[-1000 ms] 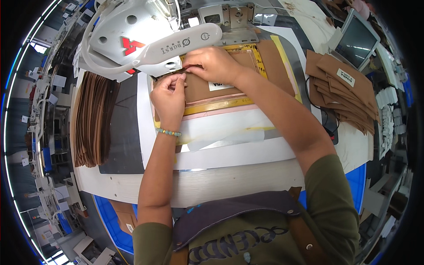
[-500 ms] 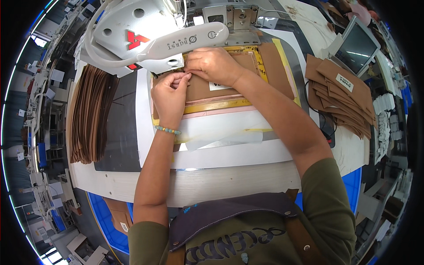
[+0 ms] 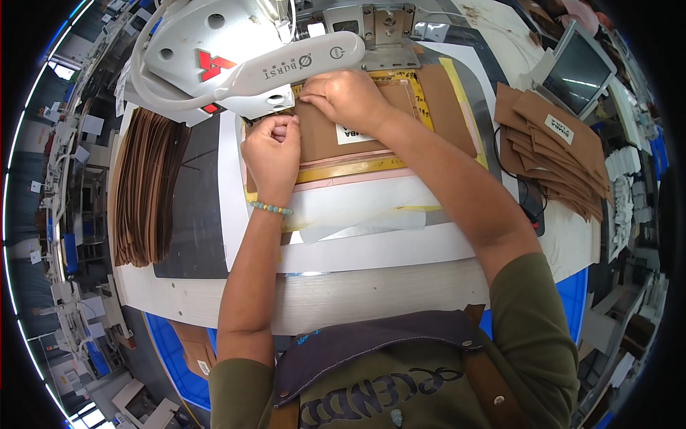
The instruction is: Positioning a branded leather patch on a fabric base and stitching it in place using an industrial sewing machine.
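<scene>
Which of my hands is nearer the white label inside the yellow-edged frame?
Right. Your right hand reaches over the white label, partly hiding it; your left hand is off to the label's left, clear of it.

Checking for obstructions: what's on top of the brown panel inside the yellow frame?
A white label, partly visible; the right hand covers its remainder and part of the brown panel.

Left hand (image 3: 271,156): upper centre-left, fingers (image 3: 284,123) curled. Right hand (image 3: 349,99): upper centre, back uppermost. Forearms (image 3: 251,279) converge upward.
</scene>
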